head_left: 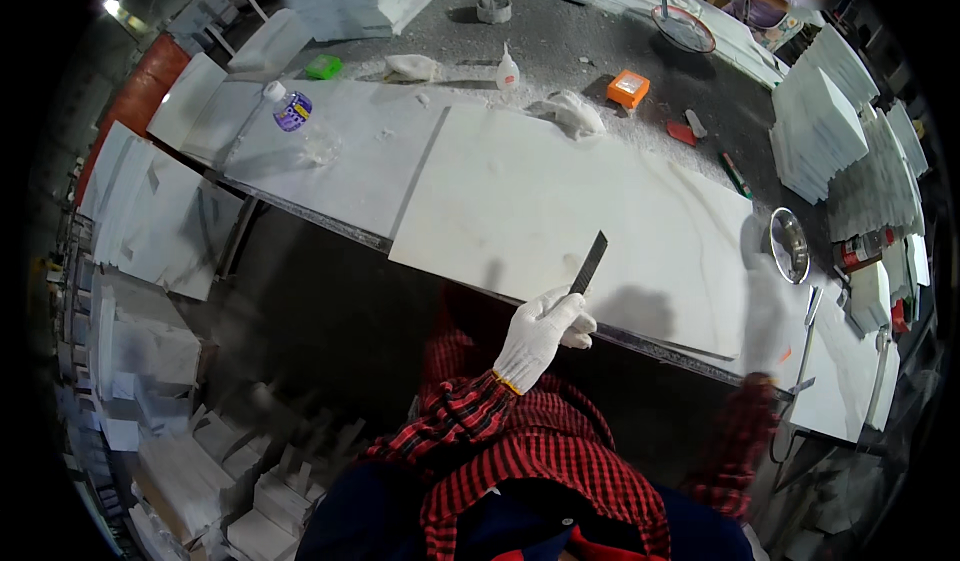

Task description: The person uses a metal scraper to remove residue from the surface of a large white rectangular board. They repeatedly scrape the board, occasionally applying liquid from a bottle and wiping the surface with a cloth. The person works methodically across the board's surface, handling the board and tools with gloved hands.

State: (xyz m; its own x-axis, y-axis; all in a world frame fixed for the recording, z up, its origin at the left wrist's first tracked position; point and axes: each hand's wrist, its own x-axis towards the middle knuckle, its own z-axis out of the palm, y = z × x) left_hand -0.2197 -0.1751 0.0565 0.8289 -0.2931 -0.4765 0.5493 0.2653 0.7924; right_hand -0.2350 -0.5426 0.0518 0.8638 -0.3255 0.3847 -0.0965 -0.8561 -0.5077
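Your left hand has its fingers folded around a dark strip over the white slab. Your right hand, farther right, is blurred; its grip can't be told.

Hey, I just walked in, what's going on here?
A person's white-gloved left hand holds a dark flat strip by the near edge of a pale veined slab. The right hand is blurred, near the slab's right end; whether it grips anything can't be told. Beyond the slab, a white squeeze bottle and an orange box sit on a dusty, dark worktop.
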